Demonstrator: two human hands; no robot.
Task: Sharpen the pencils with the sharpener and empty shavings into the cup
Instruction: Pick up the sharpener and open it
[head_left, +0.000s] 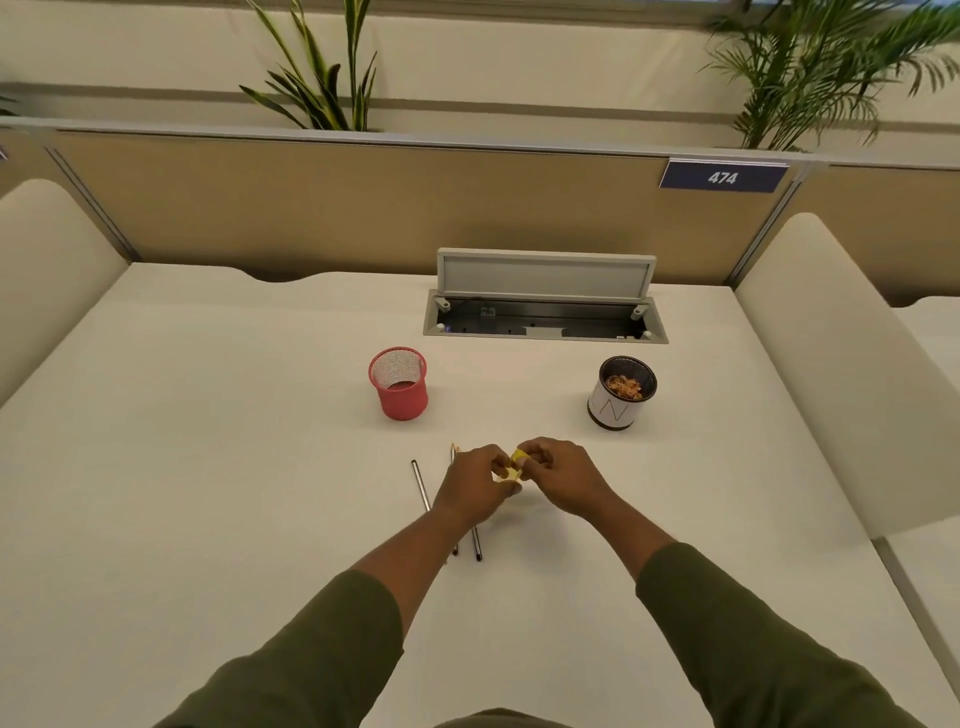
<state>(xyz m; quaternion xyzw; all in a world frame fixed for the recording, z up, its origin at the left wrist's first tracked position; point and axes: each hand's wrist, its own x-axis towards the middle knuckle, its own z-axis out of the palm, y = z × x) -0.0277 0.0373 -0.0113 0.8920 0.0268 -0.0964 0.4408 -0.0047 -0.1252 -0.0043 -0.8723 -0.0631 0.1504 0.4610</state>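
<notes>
A small yellow sharpener (517, 459) sits between my two hands above the white table (208, 441). My left hand (475, 486) pinches its lower part and my right hand (558, 475) pinches its upper part. Three pencils lie on the table under my left hand: one grey pencil (420, 486) to the left, a second pencil (453, 453) with its tip showing past my knuckles, and a third pencil (476, 544) whose dark end shows below my wrist. A white cup (618, 402) with a dark rim stands at the right and holds pencil shavings.
A red mesh pencil holder (399, 383) stands left of centre behind my hands. An open cable hatch (545, 306) is set into the table farther back. Cream seat backs flank the table, and a tan partition with plants stands behind it.
</notes>
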